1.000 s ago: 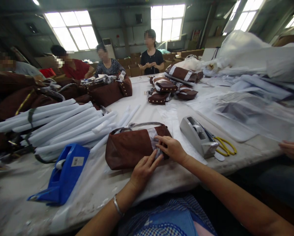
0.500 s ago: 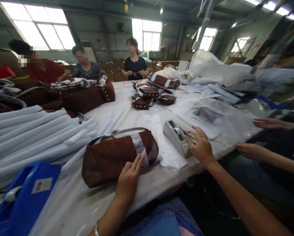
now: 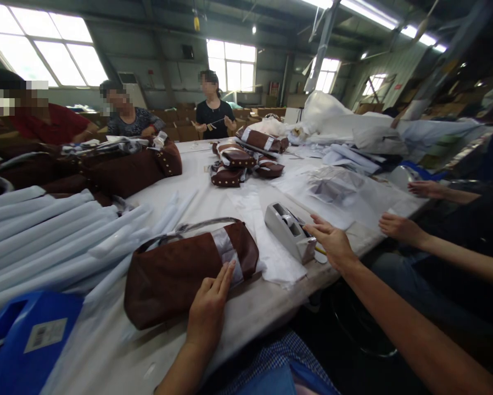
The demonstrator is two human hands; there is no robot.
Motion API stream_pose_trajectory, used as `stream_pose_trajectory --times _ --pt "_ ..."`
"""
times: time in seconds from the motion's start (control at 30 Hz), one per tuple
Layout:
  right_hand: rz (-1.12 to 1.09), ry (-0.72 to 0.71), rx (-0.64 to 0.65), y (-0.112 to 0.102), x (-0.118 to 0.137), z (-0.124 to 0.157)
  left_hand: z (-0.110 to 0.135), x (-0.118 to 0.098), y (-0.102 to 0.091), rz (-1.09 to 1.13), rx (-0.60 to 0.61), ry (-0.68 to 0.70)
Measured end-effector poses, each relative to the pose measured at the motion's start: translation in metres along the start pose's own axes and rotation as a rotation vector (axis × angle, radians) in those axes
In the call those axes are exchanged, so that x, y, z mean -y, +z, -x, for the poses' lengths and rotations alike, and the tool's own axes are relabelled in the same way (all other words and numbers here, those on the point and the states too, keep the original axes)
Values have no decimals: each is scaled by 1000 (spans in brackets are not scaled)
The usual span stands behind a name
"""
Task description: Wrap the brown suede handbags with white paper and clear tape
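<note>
A brown suede handbag (image 3: 176, 271) lies on the white table (image 3: 213, 203) in front of me, with a grey paper band (image 3: 227, 253) wrapped round its right end. My left hand (image 3: 208, 307) rests flat on the bag beside that band, fingers stretched out. My right hand (image 3: 332, 241) reaches to the front end of a grey tape dispenser (image 3: 286, 230), fingers pinched at its cutter; what they hold is too small to make out.
White paper rolls (image 3: 52, 241) lie at the left, a blue tape dispenser (image 3: 20, 340) at the lower left. More brown bags (image 3: 238, 159) sit further back. Another person's hands (image 3: 401, 227) rest at the right edge. Three people work at the far side.
My right hand left the bag's paper band and moved right to the grey tape dispenser. My left hand stayed on the bag. The camera turned to the right.
</note>
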State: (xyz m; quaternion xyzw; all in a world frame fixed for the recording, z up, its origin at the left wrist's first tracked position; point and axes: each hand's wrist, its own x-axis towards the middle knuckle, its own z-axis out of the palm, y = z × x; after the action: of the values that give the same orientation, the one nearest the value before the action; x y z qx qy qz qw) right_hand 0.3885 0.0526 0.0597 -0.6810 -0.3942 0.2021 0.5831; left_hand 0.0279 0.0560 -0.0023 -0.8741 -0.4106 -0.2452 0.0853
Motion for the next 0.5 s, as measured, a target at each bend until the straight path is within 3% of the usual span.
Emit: stream_pose_trajectory --times 0.1,0.23,0.37,0.5 --pt "-109 14 -63 -9 7 25 1 0 2 7 5 -19" --pt "-78 0 -61 -19 6 53 2 0 2 9 1 -19" --pt "53 -93 -52 -28 4 59 2 1 2 10 9 -22" --pt "114 24 -20 -37 1 60 1 2 1 9 5 -23"
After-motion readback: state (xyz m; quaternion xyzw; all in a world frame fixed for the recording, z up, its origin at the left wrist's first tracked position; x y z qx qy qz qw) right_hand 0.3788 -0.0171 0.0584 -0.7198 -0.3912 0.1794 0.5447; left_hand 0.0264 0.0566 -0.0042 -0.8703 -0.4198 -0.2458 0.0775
